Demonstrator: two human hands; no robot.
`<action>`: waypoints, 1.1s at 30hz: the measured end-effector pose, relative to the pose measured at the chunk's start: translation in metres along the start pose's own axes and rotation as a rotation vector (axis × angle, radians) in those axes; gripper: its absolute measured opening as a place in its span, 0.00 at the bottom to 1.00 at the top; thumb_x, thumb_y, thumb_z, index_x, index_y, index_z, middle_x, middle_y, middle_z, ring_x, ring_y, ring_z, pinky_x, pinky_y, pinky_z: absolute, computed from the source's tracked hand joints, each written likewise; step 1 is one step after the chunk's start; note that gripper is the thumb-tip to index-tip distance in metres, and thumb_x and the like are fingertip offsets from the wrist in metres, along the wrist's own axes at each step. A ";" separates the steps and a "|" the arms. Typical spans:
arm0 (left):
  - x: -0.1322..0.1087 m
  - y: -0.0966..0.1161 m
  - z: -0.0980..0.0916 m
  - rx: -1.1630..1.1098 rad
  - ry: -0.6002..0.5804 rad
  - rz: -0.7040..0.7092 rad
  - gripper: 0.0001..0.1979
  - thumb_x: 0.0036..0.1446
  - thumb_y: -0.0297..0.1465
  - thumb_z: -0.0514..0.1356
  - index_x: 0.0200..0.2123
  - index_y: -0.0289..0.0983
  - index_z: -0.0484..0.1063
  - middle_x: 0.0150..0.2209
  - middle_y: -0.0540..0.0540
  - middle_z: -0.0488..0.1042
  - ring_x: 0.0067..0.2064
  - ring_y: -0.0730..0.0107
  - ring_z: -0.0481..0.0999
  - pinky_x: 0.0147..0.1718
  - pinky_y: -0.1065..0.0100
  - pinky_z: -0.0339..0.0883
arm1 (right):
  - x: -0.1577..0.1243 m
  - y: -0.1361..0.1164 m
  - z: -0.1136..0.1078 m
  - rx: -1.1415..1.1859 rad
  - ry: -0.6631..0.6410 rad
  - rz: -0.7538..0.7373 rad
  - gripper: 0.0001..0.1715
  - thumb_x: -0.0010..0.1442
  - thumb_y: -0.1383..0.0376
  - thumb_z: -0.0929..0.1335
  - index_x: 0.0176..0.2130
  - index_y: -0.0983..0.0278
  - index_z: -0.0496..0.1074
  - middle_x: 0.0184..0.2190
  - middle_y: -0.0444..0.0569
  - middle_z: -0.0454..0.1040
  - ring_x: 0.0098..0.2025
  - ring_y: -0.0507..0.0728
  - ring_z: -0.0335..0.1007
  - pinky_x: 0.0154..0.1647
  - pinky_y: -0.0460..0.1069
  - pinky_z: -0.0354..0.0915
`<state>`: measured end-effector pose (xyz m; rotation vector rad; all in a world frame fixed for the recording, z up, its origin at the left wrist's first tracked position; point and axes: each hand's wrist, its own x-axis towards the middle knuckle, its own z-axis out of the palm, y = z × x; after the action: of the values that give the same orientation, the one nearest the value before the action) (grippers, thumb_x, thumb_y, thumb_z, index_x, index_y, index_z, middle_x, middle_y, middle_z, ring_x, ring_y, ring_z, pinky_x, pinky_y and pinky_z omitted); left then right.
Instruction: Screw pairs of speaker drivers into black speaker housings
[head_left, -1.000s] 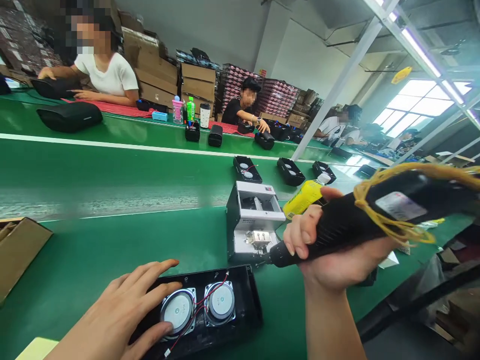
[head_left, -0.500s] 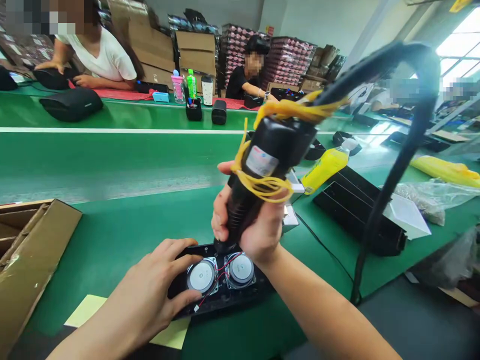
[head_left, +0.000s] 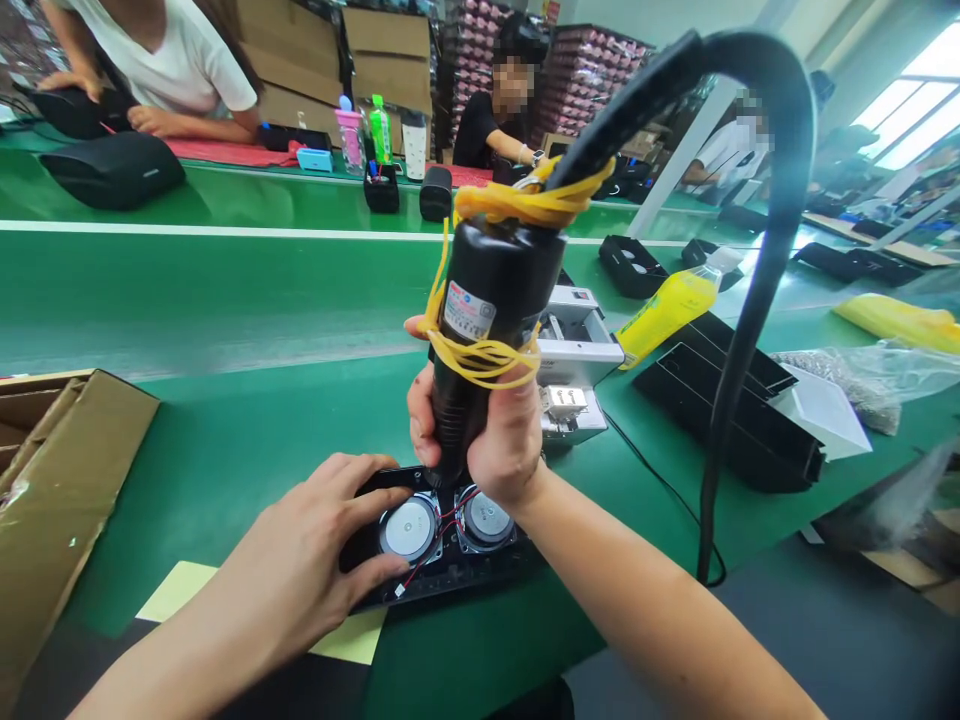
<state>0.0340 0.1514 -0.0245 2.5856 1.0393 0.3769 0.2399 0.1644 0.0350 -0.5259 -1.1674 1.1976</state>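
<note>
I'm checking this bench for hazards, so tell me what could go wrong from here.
1. The black cylindrical corded screwdriver in the right hand points down near the thin red wires; it might nick or snag them. Its tip is hidden.
2. The left hand has its fingers at the edge of the round silver speaker close by, so a slip might hurt them.
3. The thick black cable arching from the screwdriver could tug it off line.
</note>
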 end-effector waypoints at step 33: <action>0.005 0.012 -0.008 0.044 -0.007 -0.049 0.18 0.57 0.38 0.71 0.52 0.52 0.80 0.53 0.45 0.79 0.51 0.51 0.79 0.40 0.58 0.78 | -0.007 0.017 -0.003 -0.018 -0.191 0.017 0.38 0.60 0.27 0.62 0.32 0.57 0.66 0.21 0.37 0.65 0.18 0.49 0.60 0.17 0.46 0.61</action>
<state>0.0422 0.1484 -0.0121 2.5928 1.1184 0.3362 0.2354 0.1641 0.0167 -0.4428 -1.3395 1.2736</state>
